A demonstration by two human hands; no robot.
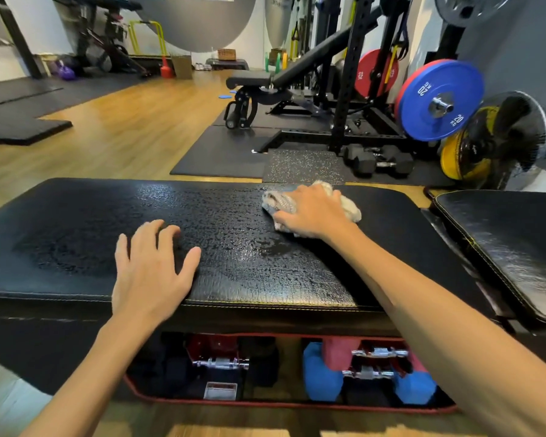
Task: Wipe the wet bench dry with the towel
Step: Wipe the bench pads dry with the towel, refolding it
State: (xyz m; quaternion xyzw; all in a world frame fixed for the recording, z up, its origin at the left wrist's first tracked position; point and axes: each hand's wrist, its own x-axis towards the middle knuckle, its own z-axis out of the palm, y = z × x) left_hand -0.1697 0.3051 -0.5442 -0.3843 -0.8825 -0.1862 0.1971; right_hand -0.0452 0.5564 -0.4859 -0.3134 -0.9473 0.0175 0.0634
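A black padded bench (76, 216) stretches across the view, its middle covered in glistening water droplets. A crumpled beige towel (349, 206) lies on the far right part of the pad. My right hand (309, 212) presses down on the towel, fingers spread over it and pointing left. My left hand (152, 266) rests flat on the near edge of the bench, fingers straight and spread, holding nothing. The pad right of the towel looks duller than the wet middle.
A second black pad (511, 244) adjoins at the right. Under the bench sits a rack with dumbbells (369, 370). Beyond the bench are black floor mats, hex dumbbells (379, 159), a fan (505, 137), a blue weight plate (442, 99) and an incline bench (284, 80).
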